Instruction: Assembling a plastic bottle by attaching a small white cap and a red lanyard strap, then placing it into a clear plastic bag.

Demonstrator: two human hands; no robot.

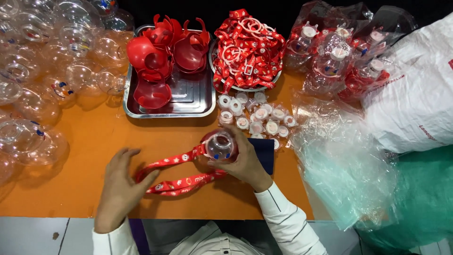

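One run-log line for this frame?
left hand: on red strap | right hand: grips clear bottle | surface: orange table | behind: steel tray

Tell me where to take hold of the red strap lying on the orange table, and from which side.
Likely best at the free looped end of the red strap, beside the left hand, coming from above. The strap lies flat on the orange table, so a pinch on its edges suits it. Its other end is fixed at the clear bottle in the right hand.

Tray [188, 101] sits behind the strap [177, 184], caps [257, 118] right of it, perhaps touching.
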